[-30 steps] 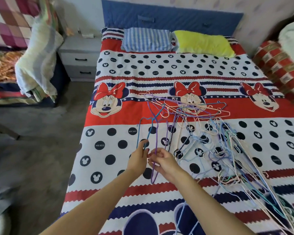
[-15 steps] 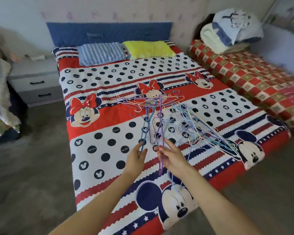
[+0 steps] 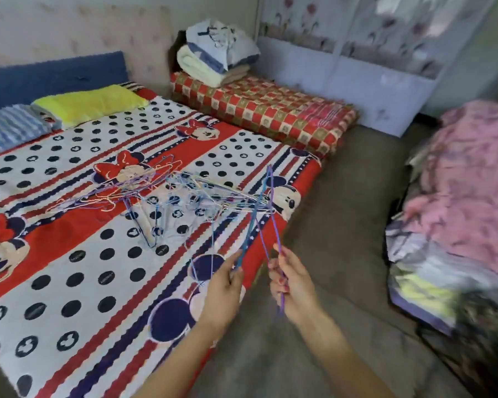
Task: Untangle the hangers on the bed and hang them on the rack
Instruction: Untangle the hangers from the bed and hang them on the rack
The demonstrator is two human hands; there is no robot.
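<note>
A tangle of thin wire hangers (image 3: 167,193) in blue, purple, pink and white lies on the bed (image 3: 78,271), which has a cartoon-mouse cover. My left hand (image 3: 227,280) pinches a blue hanger (image 3: 252,222) near the bed's foot corner. My right hand (image 3: 292,282) grips a purple hanger (image 3: 272,214) just beside it. Both hangers are lifted off the bed and stand upright, crossing near their tops. No rack is in view.
A low red checkered mattress (image 3: 270,113) with folded blankets (image 3: 216,56) lies beyond the bed. A heap of pink and mixed bedding (image 3: 457,202) rises at right. Grey carpet floor (image 3: 345,202) runs between bed and heap. Pillows (image 3: 89,101) sit at the headboard.
The view has swung to the right, away from the bed's middle toward its foot corner. Both hands have lifted the blue and purple hangers clear of the pile and carried them rightward.
</note>
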